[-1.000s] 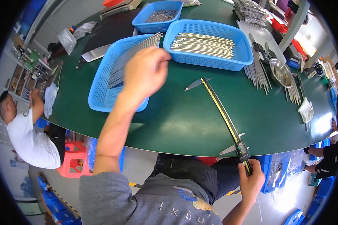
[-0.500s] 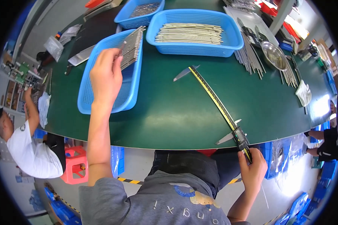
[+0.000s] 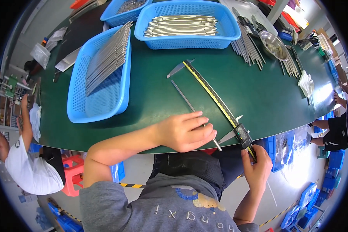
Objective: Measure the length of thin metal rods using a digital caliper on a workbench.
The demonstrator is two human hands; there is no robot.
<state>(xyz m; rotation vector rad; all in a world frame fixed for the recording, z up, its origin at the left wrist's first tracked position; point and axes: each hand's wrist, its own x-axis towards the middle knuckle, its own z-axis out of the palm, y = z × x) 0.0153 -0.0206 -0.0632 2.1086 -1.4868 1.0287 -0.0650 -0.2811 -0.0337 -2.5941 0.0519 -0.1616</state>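
Observation:
My left hand (image 3: 189, 130) is closed round a thin metal rod (image 3: 183, 96) over the near part of the green table. One end of the rod points up toward the caliper's far jaw; the other sticks out below my fingers, near the table edge. In my right hand (image 3: 258, 164) is the display end of a long digital caliper (image 3: 212, 94) with a black and yellow scale. Its jaws stand wide apart, one pair at the far end and the other beside the display. The rod lies alongside the caliper, to its left. Many similar rods (image 3: 110, 56) fill part of the left blue basket (image 3: 75, 87).
A second blue basket (image 3: 236, 33) of rods stands at the back, with a third (image 3: 114, 21) behind it. Loose rods (image 3: 248, 48), a metal bowl (image 3: 273, 44) and a white cloth (image 3: 306, 83) lie at the right. A co-worker (image 3: 31, 164) sits at the left.
My left hand has come from the left basket to beside the caliper, bringing one rod. My right hand still holds the caliper. The view has shifted slightly.

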